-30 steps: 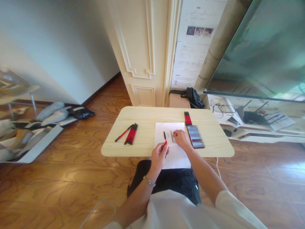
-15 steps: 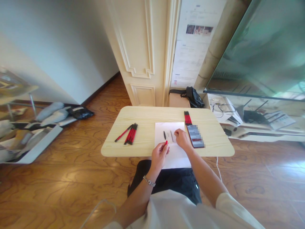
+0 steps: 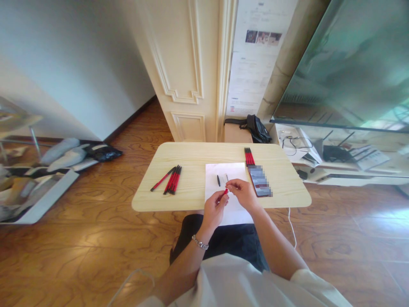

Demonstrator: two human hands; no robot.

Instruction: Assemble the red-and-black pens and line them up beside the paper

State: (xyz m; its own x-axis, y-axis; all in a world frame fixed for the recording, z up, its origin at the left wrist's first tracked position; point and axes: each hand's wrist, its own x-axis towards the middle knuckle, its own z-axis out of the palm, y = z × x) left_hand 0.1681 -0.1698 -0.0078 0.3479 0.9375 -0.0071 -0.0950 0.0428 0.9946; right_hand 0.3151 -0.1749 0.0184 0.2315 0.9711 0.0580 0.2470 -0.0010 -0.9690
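Note:
My left hand (image 3: 213, 209) is closed round a red pen barrel (image 3: 226, 191), whose end sticks out past the thumb. Right at that end, my right hand (image 3: 241, 192) has its fingertips pinched together; whatever is between them is too small or hidden to make out. Beneath both hands lies a sheet of white paper (image 3: 211, 170). On it are a black pen part (image 3: 218, 180), a small pale piece that looks like a spring (image 3: 223, 180), and a thin dark refill (image 3: 226, 176), partly hidden by my right hand.
Several red-and-black pens (image 3: 173, 180) lie on the left of the pale wooden table (image 3: 188, 153). More such pens (image 3: 249, 156) line up at the back right, above a phone (image 3: 259, 181). A black bag (image 3: 258, 128) rests behind the table.
My right hand has moved left from beside the refill to the end of the red barrel, now covering part of the refill. My left hand still holds the barrel. The view shifted slightly.

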